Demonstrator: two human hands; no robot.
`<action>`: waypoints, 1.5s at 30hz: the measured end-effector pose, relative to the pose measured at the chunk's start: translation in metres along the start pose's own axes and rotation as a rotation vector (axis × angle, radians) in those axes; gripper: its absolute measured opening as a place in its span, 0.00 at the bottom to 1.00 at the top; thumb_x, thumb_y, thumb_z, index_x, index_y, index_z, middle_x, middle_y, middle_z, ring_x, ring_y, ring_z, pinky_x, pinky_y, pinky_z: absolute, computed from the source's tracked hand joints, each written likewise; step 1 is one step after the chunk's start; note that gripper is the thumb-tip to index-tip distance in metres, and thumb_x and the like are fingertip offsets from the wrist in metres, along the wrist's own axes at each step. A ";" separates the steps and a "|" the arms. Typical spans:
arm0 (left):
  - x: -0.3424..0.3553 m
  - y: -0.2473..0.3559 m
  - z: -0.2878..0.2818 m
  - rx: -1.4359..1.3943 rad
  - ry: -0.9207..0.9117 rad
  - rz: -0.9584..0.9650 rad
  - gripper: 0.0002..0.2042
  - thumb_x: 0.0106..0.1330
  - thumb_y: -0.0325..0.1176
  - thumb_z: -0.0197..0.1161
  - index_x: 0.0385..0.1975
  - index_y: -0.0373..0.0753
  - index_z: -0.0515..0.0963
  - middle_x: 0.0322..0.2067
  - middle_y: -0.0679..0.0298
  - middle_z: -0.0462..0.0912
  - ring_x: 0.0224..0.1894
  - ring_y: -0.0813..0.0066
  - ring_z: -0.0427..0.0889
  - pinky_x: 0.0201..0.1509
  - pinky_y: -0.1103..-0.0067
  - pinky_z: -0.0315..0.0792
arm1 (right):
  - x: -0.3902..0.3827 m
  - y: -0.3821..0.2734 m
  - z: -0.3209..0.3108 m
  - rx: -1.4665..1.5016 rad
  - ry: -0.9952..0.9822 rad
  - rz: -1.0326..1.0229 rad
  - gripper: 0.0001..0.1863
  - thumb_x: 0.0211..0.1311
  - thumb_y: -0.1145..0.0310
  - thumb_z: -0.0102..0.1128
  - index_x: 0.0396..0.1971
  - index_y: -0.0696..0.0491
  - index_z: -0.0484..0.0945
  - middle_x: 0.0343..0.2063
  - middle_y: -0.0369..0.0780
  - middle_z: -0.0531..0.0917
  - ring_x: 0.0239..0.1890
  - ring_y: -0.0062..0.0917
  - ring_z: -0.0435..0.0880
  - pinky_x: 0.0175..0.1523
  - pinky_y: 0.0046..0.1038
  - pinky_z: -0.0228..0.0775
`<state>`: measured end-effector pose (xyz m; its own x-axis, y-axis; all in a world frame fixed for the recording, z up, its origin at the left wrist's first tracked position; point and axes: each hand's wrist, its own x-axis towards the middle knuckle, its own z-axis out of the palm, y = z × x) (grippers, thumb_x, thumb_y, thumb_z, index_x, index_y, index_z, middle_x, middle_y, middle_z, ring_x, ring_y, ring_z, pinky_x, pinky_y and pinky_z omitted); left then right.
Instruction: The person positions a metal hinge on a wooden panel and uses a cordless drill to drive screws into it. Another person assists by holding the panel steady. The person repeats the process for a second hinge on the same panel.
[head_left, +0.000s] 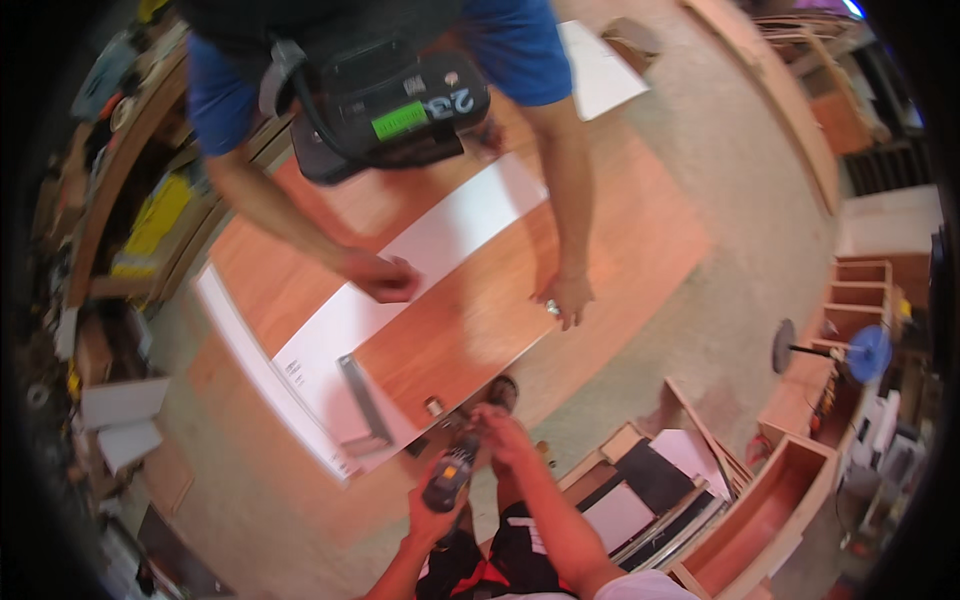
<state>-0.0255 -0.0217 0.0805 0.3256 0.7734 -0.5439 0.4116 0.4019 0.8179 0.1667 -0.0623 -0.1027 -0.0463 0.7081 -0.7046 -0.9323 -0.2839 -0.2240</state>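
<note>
Two hands of the wearer showed at the lower middle of the head view. The left hand (pixel 432 508) was wrapped around the grip of a dark cordless drill (pixel 450 478) with an orange patch, fingers closed on it. The right hand (pixel 500 432) reached to the drill's front end, just above the left fingers; whether its fingers pinched anything could not be told through the blur. Just beyond those fingertips lay the near edge of a reddish wood panel (pixel 470 310), with a white panel (pixel 420 255) across it and a metal square (pixel 362 400) on the white corner, to the left of the fingers. Farther off, a co-worker in a blue shirt pressed one hand (pixel 380 275) on the white panel and the other hand (pixel 565 298) on the wood panel.
</note>
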 end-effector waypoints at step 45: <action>0.056 -0.006 -0.004 0.232 0.148 -0.231 0.40 0.56 0.29 0.71 0.74 0.47 0.66 0.36 0.46 0.88 0.40 0.40 0.87 0.43 0.61 0.81 | 0.064 0.010 0.055 -1.511 0.138 0.028 0.28 0.77 0.40 0.48 0.62 0.42 0.83 0.49 0.53 0.85 0.58 0.51 0.82 0.60 0.45 0.73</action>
<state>-0.0132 0.0208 0.0458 0.0810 0.7447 -0.6625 0.6479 0.4658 0.6027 0.1348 0.0156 -0.1127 0.0560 0.6514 -0.7566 0.3042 -0.7329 -0.6085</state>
